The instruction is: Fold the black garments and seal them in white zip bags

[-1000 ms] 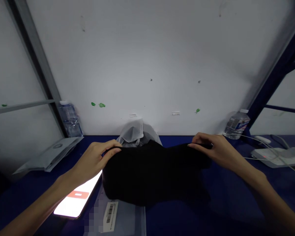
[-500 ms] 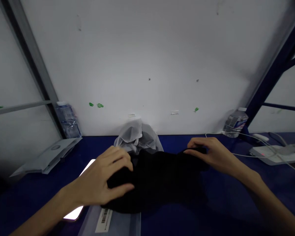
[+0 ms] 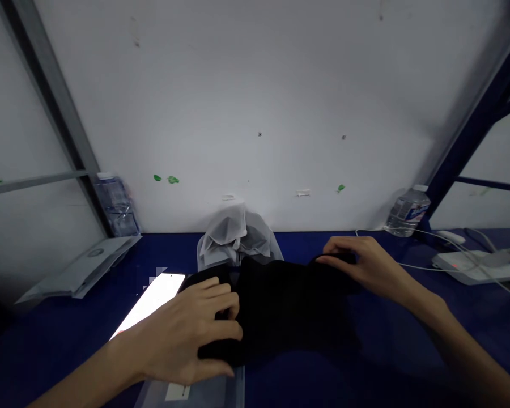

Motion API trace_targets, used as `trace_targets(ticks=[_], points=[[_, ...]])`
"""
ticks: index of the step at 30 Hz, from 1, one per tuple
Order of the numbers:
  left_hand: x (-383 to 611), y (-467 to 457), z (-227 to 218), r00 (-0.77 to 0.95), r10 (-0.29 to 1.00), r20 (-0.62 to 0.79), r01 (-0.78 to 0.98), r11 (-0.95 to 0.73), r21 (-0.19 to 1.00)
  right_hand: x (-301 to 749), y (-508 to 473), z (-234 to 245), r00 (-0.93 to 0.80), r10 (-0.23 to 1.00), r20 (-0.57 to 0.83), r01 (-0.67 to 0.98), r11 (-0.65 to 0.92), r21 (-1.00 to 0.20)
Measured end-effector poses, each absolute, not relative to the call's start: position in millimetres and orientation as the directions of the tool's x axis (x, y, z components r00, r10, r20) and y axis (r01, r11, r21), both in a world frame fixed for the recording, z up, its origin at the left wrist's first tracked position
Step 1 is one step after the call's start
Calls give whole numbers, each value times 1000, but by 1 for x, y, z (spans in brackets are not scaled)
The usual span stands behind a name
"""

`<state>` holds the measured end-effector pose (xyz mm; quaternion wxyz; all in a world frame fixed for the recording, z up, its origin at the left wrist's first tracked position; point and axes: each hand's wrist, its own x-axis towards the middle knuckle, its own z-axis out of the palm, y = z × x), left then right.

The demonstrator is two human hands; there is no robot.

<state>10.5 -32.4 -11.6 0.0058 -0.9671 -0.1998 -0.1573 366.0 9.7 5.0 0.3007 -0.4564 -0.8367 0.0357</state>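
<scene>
A black cloth garment (image 3: pixel 289 309), its exact kind too dark to make out, lies across the blue table in front of me. My left hand (image 3: pixel 191 334) rests over its left part, fingers bent and apart, thumb held away. At the upper right corner, my right hand (image 3: pixel 357 262) pinches the cloth's edge between thumb and fingers. Partly under the left hand and the cloth is a clear plastic bag (image 3: pixel 212 391) with a white label (image 3: pixel 177 392). Behind the cloth stands a crumpled frosted plastic bag (image 3: pixel 225 232).
A phone with a bright screen (image 3: pixel 155 297) lies left of the cloth. Farther left are a flat grey packet (image 3: pixel 85 263) and a water bottle (image 3: pixel 117 204). At right stand another bottle (image 3: pixel 408 209) and a white power strip (image 3: pixel 471 266) with cables. A white panel (image 3: pixel 255 102) closes the back.
My left hand has moved down and slightly right over the cloth, uncovering more of the phone and covering part of the label. The right hand keeps its pinch in nearly the same place.
</scene>
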Motion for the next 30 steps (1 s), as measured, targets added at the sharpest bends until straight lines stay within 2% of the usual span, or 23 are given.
trace_targets(ticks=[4,7,10,14,19,25,30], points=[[15,-35,-13,876,342,340,358,-933,16,367,11,4,-393,778,491,749,580,-320],[15,-31,-13,860,323,395,385,-919,-87,368,12,3,-366,759,539,753,581,-308],[11,-23,-11,787,347,510,492,-852,-179,371,13,4,-333,729,598,756,586,-292],[3,-16,-9,667,322,672,578,-792,-195,374,12,7,-294,694,657,755,591,-286],[0,-16,-12,633,340,696,563,-819,-112,374,9,10,-262,657,707,761,592,-267],[0,-18,-14,579,530,620,589,-798,132,374,9,9,-262,655,708,762,591,-265],[-1,-19,-11,649,546,529,550,-818,170,375,10,9,-241,663,708,770,575,-276]])
